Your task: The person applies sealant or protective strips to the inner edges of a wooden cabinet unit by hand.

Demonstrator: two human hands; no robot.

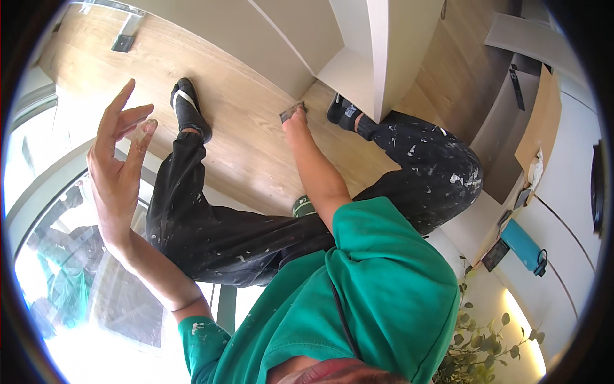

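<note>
My left hand (116, 169) is raised beside the glass door, palm turned inward. Its fingers are spread apart with nothing between them, and pale smears mark the fingertips. Low by the floor, my right hand (296, 120) grips a small dark, flat, rectangular piece (286, 116) whose exact kind I cannot make out. This piece is close to the foot of a beige cabinet (275, 54) and over the wood-look floor (246, 121). Most of the right hand's fingers are bunched on the piece and hard to tell apart.
My legs in paint-spotted black trousers (224, 243) straddle the floor. A glass door (121, 301) stands at the left, a metal leg (129, 29) at the far left. Rightward are a cardboard sheet (539, 121), a teal bottle (521, 244) and a leafy plant (489, 345).
</note>
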